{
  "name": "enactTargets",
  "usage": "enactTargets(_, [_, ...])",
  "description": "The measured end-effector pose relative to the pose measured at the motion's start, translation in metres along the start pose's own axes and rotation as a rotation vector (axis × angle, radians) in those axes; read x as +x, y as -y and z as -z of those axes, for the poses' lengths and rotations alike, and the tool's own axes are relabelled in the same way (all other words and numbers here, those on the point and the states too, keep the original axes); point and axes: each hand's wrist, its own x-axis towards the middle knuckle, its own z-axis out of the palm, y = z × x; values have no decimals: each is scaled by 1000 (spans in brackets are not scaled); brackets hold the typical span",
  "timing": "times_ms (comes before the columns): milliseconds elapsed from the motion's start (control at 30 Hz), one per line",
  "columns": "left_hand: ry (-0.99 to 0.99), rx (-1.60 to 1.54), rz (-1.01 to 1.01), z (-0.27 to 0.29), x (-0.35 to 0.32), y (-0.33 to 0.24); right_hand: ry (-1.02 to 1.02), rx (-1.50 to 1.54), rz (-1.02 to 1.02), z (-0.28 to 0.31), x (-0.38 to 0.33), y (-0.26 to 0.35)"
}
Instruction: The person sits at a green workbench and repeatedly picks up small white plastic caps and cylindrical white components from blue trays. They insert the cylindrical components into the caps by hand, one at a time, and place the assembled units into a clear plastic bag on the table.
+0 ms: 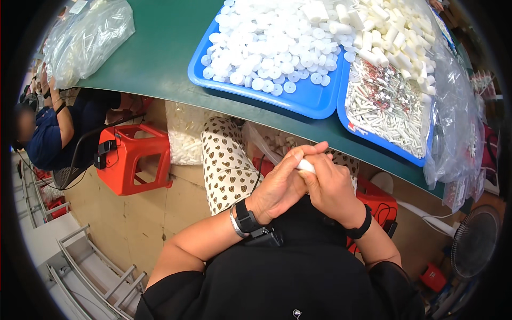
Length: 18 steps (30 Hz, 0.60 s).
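In front of my lap, below the table edge, my two hands come together around a short white cylindrical piece [305, 166]. My left hand [278, 188] grips it from the left, with thumb and fingers about its far side. From the right, my right hand [335, 186] closes on the same piece, its thumb pressed along the near side. Only the rounded end of the piece shows; fingers hide the rest. Beyond my hands, a blue tray [312, 104] holds a heap of white translucent discs [274, 50].
A second blue tray [373, 140] holds small white sticks and thin wired parts; cream cylinders [392, 34] are heaped behind. Plastic bags [88, 40] lie on the green table [154, 58]. A red stool [125, 176], a fan [474, 242] and a seated person [50, 125] are nearby.
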Motion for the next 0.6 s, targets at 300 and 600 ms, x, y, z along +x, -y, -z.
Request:
enactTargets(300, [-28,145,41,-7,-2,-10,-104,-43,17,-10,-6,-4])
enactTargets(600, [-77,68,19,1,-1,1,-59,26,-109,-21,-3,0])
